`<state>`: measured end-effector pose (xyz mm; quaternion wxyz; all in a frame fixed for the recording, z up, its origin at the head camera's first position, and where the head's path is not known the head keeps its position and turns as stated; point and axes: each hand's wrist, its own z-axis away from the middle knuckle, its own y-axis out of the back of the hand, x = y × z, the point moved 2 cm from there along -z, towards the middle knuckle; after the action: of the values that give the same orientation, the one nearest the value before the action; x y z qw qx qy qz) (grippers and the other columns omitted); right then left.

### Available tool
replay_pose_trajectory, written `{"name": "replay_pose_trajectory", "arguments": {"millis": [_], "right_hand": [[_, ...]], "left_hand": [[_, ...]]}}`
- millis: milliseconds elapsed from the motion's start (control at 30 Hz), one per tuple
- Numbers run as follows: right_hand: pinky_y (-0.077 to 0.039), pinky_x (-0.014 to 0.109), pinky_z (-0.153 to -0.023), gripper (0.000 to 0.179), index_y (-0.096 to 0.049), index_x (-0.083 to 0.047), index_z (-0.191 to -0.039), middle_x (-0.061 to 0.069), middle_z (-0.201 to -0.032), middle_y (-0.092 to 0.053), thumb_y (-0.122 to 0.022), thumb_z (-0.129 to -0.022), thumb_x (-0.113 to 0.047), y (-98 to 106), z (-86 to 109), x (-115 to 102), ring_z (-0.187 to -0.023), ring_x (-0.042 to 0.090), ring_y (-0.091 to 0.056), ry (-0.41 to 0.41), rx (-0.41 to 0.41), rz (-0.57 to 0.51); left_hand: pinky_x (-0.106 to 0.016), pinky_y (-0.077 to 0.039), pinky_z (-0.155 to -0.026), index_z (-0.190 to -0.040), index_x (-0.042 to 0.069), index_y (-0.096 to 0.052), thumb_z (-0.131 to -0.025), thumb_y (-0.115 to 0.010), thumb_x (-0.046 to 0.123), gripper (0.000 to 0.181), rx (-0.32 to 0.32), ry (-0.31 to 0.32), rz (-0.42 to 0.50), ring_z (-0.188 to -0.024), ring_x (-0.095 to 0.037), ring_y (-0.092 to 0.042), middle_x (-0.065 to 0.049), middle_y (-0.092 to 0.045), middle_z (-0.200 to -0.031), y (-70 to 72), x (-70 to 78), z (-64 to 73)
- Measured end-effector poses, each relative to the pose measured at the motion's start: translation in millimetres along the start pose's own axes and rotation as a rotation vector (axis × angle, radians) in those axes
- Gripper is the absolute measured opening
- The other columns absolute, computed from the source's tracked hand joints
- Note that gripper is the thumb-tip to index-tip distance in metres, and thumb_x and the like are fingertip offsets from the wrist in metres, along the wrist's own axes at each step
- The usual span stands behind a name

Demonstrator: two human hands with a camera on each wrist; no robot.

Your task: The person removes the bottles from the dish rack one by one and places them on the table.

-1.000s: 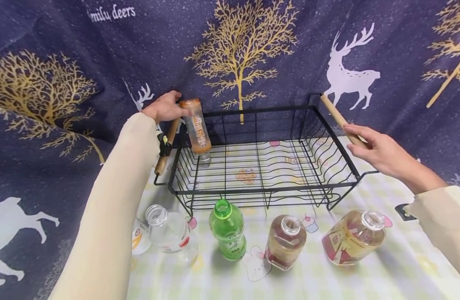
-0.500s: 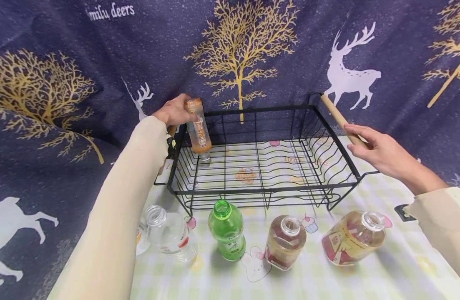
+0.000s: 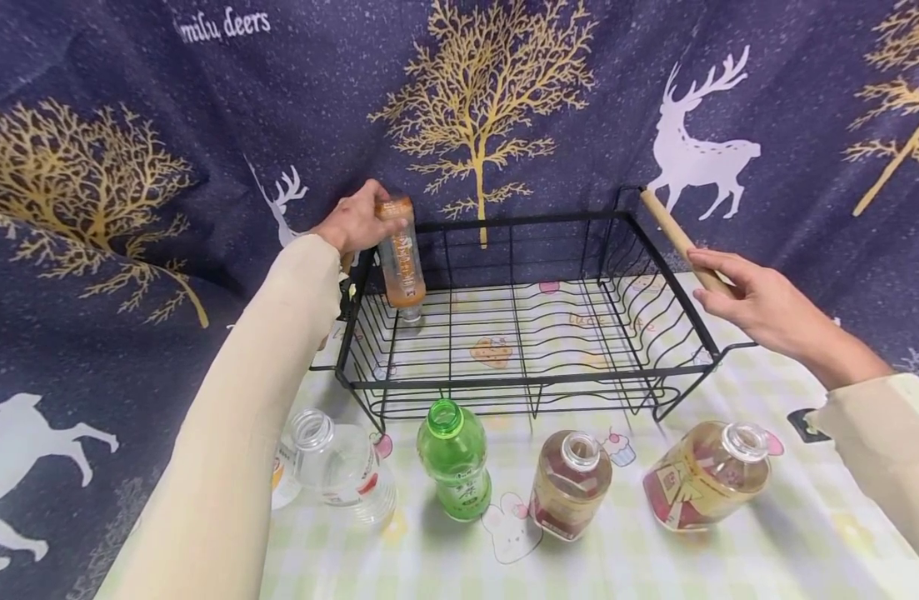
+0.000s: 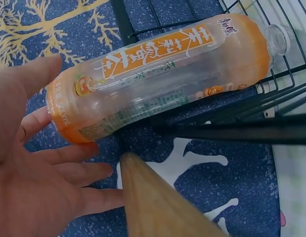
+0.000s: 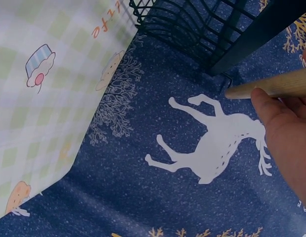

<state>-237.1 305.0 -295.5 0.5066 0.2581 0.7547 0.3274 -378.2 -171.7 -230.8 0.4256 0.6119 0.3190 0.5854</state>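
An empty clear plastic bottle with orange ends stands upside down in the back left corner of the black wire dish rack, leaning slightly. Its neck points down at the rack's wire floor. My left hand holds it by the base, thumb on one side and index finger on the other; in the left wrist view the remaining fingers spread out below the bottle. My right hand grips the rack's right wooden handle, seen also in the right wrist view as a tapered handle.
In front of the rack, a clear bottle, a green bottle and two brownish bottles, the nearer-centre bottle and the right bottle, stand uncapped on the checked tablecloth. A dark blue curtain hangs behind.
My left hand has moved right with the orange-ended bottle's base, so the bottle stands a little more upright against the rack's corner. My right hand has stayed on the handle.
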Motion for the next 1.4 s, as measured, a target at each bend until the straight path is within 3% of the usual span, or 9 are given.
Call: {"name": "replay_pose_trajectory", "arguments": {"millis": [167,567,900,1100,1400], "right_hand": [[-0.037,0.004,-0.065,0.050,-0.044,0.005,-0.146,0.030,-0.147,-0.041,-0.058,-0.100,-0.009,0,-1.0,-1,-0.091,-0.023,-0.040,-0.002,0.000,0.007],[-0.037,0.003,-0.067,0.051,-0.043,0.004,-0.147,0.029,-0.149,-0.040,-0.058,-0.100,-0.008,1,-1.1,-1,-0.093,-0.023,-0.039,-0.016,-0.008,0.005],[-0.037,0.003,-0.067,0.051,-0.043,0.003,-0.147,0.029,-0.148,-0.041,-0.058,-0.100,-0.008,0,-0.6,0,-0.093,-0.023,-0.039,-0.023,-0.003,0.008],[-0.037,0.003,-0.067,0.051,-0.043,0.003,-0.147,0.030,-0.146,-0.042,-0.058,-0.100,-0.008,1,-0.7,0,-0.093,-0.023,-0.039,-0.021,0.000,0.007],[-0.036,0.008,-0.062,0.052,-0.041,0.004,-0.148,0.033,-0.140,-0.046,-0.057,-0.100,-0.008,0,-1.4,-2,-0.087,-0.019,-0.042,-0.026,-0.008,0.018]], "left_hand": [[-0.048,-0.042,-0.102,-0.139,0.009,-0.033,-0.104,-0.052,0.036,0.049,0.007,0.020,-0.011,-0.119,-0.035,-0.051,-0.022,-0.049,-0.135,-2.0,2.7,-2.2],[-0.044,-0.045,-0.085,-0.127,0.013,-0.035,-0.104,-0.050,0.038,0.037,0.088,0.044,-0.018,-0.102,-0.032,-0.052,-0.021,-0.054,-0.119,-6.7,2.9,-9.7],[-0.043,-0.046,-0.090,-0.126,0.011,-0.034,-0.101,-0.059,0.038,0.044,0.108,0.048,0.033,-0.111,-0.032,-0.049,-0.020,-0.050,-0.123,-12.8,5.6,-14.8],[-0.045,-0.044,-0.095,-0.125,0.010,-0.033,-0.098,-0.062,0.035,0.046,0.162,0.036,0.083,-0.116,-0.034,-0.047,-0.023,-0.050,-0.127,-7.9,5.4,-10.8],[-0.043,-0.043,-0.106,-0.145,0.009,-0.024,-0.094,-0.066,0.040,0.073,0.148,0.089,0.146,-0.126,-0.034,-0.048,-0.024,-0.042,-0.143,-0.2,8.1,-5.7]]}}
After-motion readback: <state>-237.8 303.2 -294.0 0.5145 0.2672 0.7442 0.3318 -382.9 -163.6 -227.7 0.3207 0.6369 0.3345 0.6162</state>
